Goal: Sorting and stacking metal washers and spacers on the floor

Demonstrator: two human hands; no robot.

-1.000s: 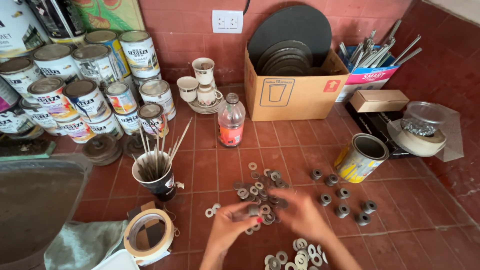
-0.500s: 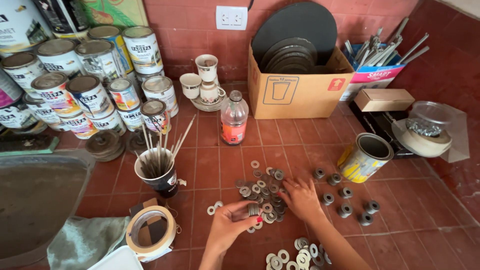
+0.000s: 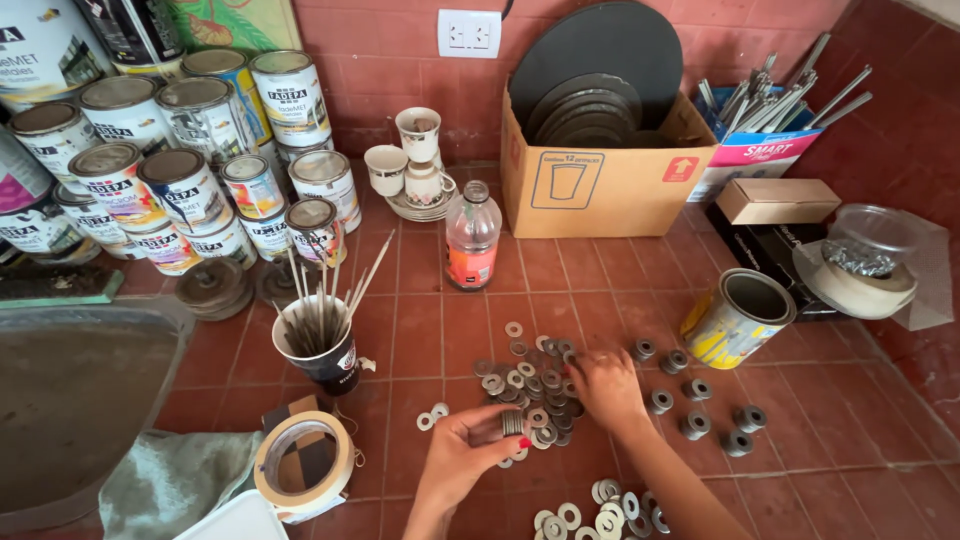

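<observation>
While the left hand pinches one washer stack, the right hand picks among loose washers.

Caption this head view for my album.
Left hand pinches a stack of washers; right hand rests on the washer pile.

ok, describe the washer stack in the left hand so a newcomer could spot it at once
Start at the cardboard box against the back wall and drop down the red tile floor to the loose pile of washers. At that pile's near edge, the left hand pinches a short stack of washers. Unlike the flat, scattered ones around it, these are pressed together on edge between fingertips.
</observation>
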